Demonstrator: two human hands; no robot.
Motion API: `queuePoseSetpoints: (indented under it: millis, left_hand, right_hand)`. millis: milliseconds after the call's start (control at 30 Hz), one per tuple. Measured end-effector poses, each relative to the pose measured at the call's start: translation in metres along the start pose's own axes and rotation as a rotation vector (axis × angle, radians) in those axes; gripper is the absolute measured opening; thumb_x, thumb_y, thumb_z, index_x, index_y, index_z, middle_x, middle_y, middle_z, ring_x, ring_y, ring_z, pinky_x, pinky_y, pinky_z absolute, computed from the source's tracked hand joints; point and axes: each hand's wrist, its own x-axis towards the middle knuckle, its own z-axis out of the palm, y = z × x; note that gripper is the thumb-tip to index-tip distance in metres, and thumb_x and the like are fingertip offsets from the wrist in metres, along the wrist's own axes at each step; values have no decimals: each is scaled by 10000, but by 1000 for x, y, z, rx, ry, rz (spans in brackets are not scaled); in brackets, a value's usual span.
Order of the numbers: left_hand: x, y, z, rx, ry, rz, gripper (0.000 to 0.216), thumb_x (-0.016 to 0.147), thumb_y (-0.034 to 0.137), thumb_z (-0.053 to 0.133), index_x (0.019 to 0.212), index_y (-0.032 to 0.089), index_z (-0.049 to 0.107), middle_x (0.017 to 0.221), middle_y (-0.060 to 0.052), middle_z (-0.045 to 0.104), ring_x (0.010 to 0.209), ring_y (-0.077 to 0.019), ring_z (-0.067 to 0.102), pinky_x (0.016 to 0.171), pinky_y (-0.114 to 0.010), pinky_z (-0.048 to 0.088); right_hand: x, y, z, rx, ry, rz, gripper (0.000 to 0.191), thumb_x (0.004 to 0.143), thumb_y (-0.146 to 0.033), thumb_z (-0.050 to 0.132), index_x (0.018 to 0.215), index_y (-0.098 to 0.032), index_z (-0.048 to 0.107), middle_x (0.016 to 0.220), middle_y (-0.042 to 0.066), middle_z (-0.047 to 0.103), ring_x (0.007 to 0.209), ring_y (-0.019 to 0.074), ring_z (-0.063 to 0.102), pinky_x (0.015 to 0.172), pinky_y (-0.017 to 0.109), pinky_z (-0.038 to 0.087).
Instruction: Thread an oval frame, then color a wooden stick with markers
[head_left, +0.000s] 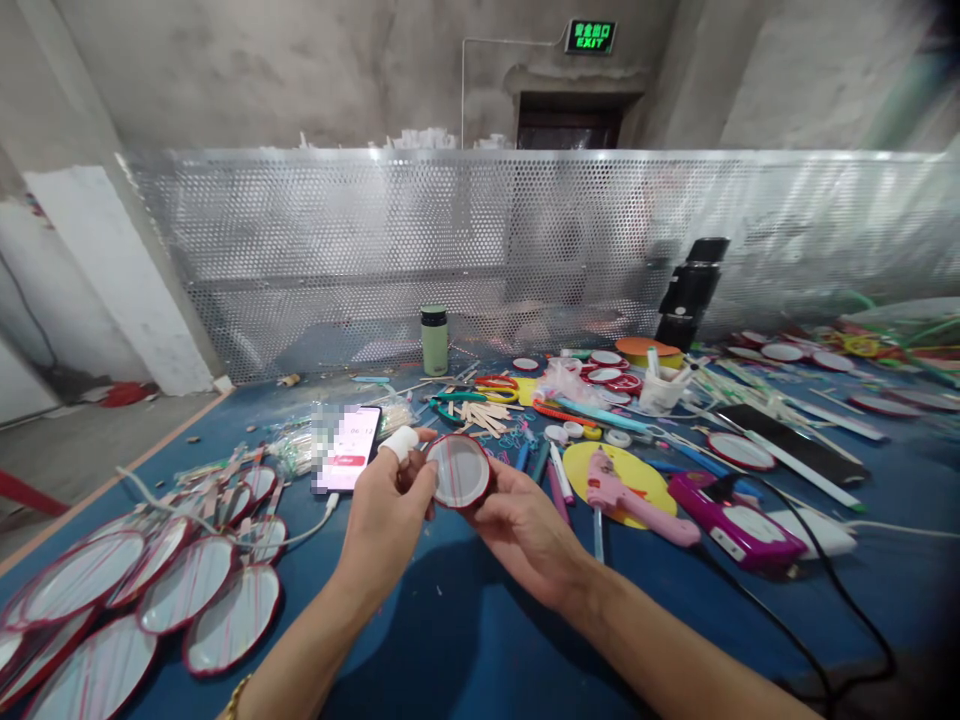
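Now, beyond the pink glue gun (631, 500), we spot a white cup (661, 395) bristling with pens (654, 360); farther back and left of the glue gun stands a green bottle (435, 345), lidded, contents hidden. Left of the glue gun, we hold the red-rimmed disc (461, 471) between us: left hand (391, 500) curled, thumb and fingers pinching its left edge; right hand (519, 515) half closed around its lower right. Both angle inward.

Green bottle (434, 345) and black flask (686, 295)
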Motion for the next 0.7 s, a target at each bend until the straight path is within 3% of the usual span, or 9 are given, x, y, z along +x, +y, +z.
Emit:
queuePoseSetpoints:
  millis: [433,700]
  left_hand:
    - [-4,-3,-2,158,-72,26,428,889,298,558,1280,124,555,629,42,560,519,-138,565,515,-260,434]
    - [-4,-3,-1,133,-96,2,434,885,308,558,1276,119,553,621,46,555,512,-140,565,512,-262,429]
  right_hand:
    - [2,-3,-5,-19,-33,-18,607,512,10,526,1041,-204,731,1005,5,741,974,188,625,912,298,444]
    - [1,-4,-6,71,-15,19,466,550,-16,566,944,-190,743,893,6,743,879,182,642,849,298,463]
